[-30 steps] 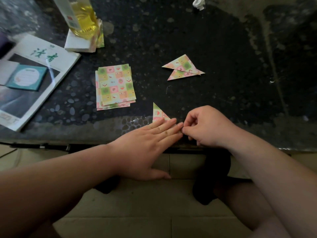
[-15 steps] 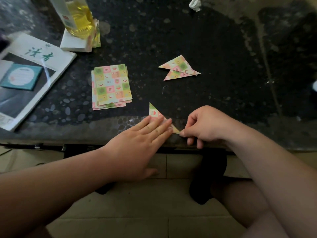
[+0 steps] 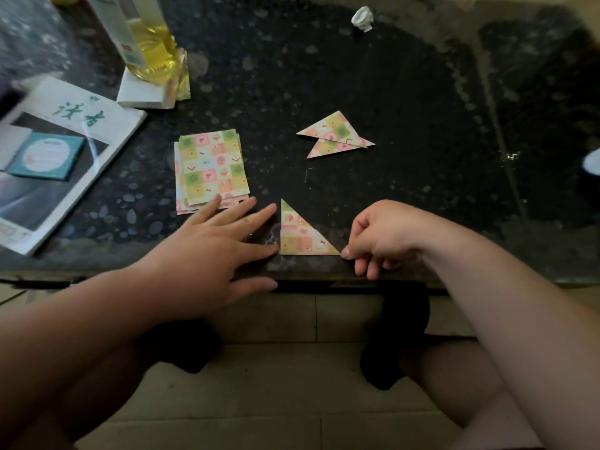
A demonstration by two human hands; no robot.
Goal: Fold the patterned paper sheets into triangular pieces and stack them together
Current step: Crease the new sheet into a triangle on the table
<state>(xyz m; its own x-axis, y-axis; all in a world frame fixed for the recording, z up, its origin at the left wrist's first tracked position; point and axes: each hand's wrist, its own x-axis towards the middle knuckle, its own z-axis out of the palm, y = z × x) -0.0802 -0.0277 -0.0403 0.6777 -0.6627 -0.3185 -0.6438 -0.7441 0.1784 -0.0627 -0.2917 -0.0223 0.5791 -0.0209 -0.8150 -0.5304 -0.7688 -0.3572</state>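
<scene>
**A:** What had changed in that last second?

**B:** The left hand (image 3: 214, 251) had come off the pastel chequered paper triangle (image 3: 300, 233). A second before, it lay flat on the triangle, pressing the crease. Now it sat to the left, fingers straight and spread, holding nothing. Its fingertips were at the near edge of the stack of unfolded chequered paper sheets (image 3: 212, 167).

**A:** And the right hand?

**B:** The right hand (image 3: 386, 238) stayed curled, thumb and forefinger pinching the triangle's right-hand point. The triangle lay flat and fully uncovered at the near edge of the dark speckled stone table (image 3: 357, 76).

**A:** What did that mean for the job?

**B:** Most likely that fold was finished. The piece looked ready to join the two overlapping folded triangles (image 3: 334, 131), which lay farther back and a little right, well apart from it. The left hand seemed headed for a fresh sheet. Several sheets remained, so the task was probably still early.

**A:** And the surroundings?

**B:** At the far left stood a clear bottle of yellow liquid (image 3: 146, 43) on a white block (image 3: 143, 92). A white magazine (image 3: 65, 157) lay at the left edge, and a crumpled white paper scrap (image 3: 363, 17) at the far side. Below the table edge were pale floor tiles (image 3: 276, 401) and the person's knees.
</scene>
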